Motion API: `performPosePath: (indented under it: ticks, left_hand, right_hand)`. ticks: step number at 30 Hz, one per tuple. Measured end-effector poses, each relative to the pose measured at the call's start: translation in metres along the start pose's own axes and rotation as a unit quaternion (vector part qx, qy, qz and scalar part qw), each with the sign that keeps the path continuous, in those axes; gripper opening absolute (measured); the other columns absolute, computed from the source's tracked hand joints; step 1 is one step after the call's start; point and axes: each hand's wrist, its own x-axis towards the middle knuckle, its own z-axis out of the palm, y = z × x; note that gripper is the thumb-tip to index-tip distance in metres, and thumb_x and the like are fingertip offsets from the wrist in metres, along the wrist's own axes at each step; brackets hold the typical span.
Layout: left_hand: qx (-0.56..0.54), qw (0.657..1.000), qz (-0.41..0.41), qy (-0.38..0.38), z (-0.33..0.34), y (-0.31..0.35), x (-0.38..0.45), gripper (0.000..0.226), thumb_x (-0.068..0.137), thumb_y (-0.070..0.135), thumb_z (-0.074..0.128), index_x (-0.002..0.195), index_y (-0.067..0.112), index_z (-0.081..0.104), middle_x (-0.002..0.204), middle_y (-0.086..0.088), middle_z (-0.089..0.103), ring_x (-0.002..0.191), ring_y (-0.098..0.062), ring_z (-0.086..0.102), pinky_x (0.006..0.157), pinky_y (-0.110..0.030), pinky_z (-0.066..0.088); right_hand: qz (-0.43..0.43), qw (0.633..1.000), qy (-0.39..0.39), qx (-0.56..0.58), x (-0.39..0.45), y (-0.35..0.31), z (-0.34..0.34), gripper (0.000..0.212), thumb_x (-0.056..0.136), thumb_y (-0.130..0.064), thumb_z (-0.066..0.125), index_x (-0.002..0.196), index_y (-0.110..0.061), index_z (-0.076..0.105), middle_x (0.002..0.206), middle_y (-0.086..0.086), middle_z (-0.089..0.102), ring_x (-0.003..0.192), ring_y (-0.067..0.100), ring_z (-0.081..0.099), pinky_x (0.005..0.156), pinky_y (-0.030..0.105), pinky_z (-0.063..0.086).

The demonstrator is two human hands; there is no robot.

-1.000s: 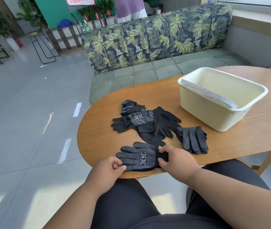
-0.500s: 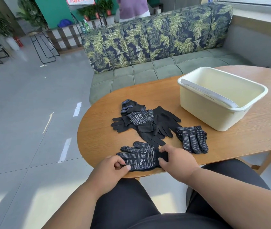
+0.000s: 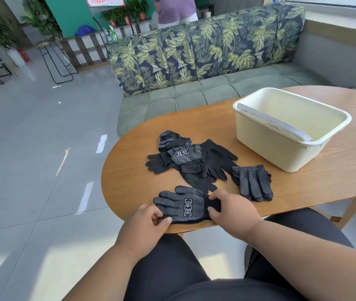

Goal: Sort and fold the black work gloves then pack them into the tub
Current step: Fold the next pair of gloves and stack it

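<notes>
Dotted glove (image 3: 183,206) at table (image 3: 129,179) near edge: soft, light, limp. Left hand (image 3: 144,222) pinches fingertips, right hand (image 3: 231,210) grips cuff; fold from there.

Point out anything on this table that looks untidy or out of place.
The middle pile of gloves lies tangled and overlapping, not paired. In the tub a pale flat panel leans slanted along its near rim. The dotted glove sits at the table edge, held by both hands.
</notes>
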Motion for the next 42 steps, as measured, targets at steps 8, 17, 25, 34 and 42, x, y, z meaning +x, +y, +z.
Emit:
performPosePath:
  ticks: [8,17,25,34,42]
  left_hand:
    - [0.002,1.000,-0.007,-0.020,-0.002,-0.001,0.004,0.023,0.094,0.057,0.065,0.086,0.035,0.065,0.099,0.017,0.056,0.091,-0.003,0.058,0.076,-0.027,0.051]
    - [-0.017,0.999,-0.033,-0.015,-0.006,0.000,0.006,0.030,0.093,0.057,0.066,0.078,0.031,0.065,0.097,0.015,0.059,0.089,-0.005,0.060,0.073,-0.028,0.047]
    - [0.000,0.998,-0.056,-0.004,-0.005,-0.001,0.008,0.030,0.094,0.056,0.063,0.079,0.030,0.065,0.096,0.015,0.058,0.085,-0.005,0.060,0.078,-0.034,0.055]
    - [-0.001,0.999,-0.044,-0.006,-0.004,0.000,0.005,0.026,0.093,0.057,0.065,0.082,0.033,0.063,0.097,0.016,0.057,0.087,-0.003,0.058,0.071,-0.025,0.047]
    - [-0.016,0.999,-0.045,-0.007,-0.001,-0.008,0.009,0.028,0.097,0.055,0.060,0.081,0.032,0.063,0.096,0.016,0.060,0.088,-0.002,0.058,0.072,-0.026,0.046]
  right_hand:
    - [0.003,1.000,-0.003,-0.002,0.000,0.000,0.000,0.038,0.092,-0.048,0.060,0.128,-0.036,0.059,0.100,-0.007,0.071,0.094,0.019,0.066,0.074,0.028,0.047]
    - [0.001,1.000,0.001,-0.010,0.002,0.002,0.002,0.037,0.093,-0.048,0.059,0.128,-0.036,0.059,0.102,-0.007,0.072,0.095,0.019,0.066,0.077,0.029,0.051]
    - [-0.013,1.000,0.004,-0.014,-0.001,0.002,0.002,0.039,0.094,-0.048,0.058,0.131,-0.037,0.057,0.103,-0.007,0.071,0.097,0.019,0.066,0.074,0.028,0.046]
    - [0.001,0.999,-0.002,-0.033,-0.005,-0.011,0.000,0.067,0.075,-0.080,0.064,0.125,-0.038,0.054,0.095,-0.013,0.068,0.092,0.015,0.067,0.076,0.028,0.054]
    - [0.019,0.999,-0.015,-0.034,-0.004,-0.015,-0.003,0.067,0.075,-0.076,0.068,0.127,-0.037,0.049,0.096,-0.011,0.070,0.090,0.015,0.069,0.078,0.031,0.058]
